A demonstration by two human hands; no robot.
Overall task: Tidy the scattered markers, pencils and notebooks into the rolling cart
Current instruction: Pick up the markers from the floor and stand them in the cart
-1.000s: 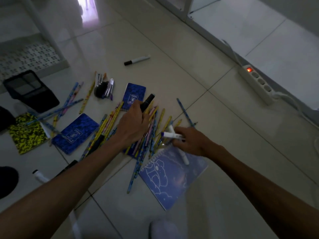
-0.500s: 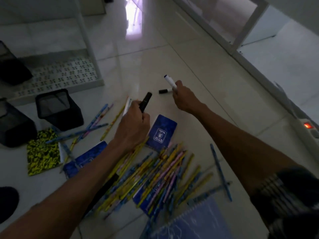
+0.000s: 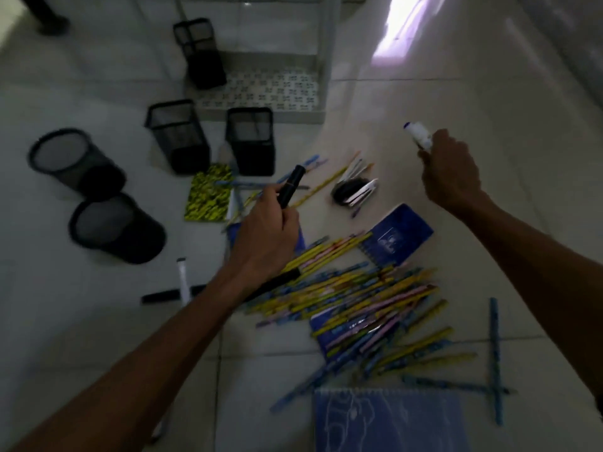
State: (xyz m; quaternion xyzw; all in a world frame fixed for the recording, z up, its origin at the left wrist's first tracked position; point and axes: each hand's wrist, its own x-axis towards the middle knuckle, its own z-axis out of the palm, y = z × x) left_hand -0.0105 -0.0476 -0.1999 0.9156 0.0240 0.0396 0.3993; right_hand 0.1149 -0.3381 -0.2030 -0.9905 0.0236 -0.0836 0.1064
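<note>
Two hands are in view, both raised above the tiled floor (image 3: 456, 288). Motion blur softens the whole frame, so print on the notebook covers cannot be read. The pale blue spiral notebook (image 3: 388, 419) is cut off by the bottom edge; a dark blue notebook (image 3: 396, 234) lies clear, another sits mostly buried under the pencil pile (image 3: 352, 298), and a third is largely hidden behind the left hand (image 3: 264, 236). That hand is closed around a black marker (image 3: 290, 185), its cap end pointing up and away. The right hand (image 3: 452, 172) is closed around a white marker (image 3: 417, 133); only its tip end shows beyond the fingers. One white marker (image 3: 182, 280) and a black marker (image 3: 160, 296) lie on the floor left of the forearm. The cart's bottom shelf (image 3: 261, 93) is visible; its upper part is out of frame.

Against half a second ago, the view has swung left: two round mesh cups (image 3: 78, 161) now appear, the yellow-black notebook (image 3: 210, 194) sits nearer centre, and the power strip has left the frame. Both hands keep their markers.
</note>
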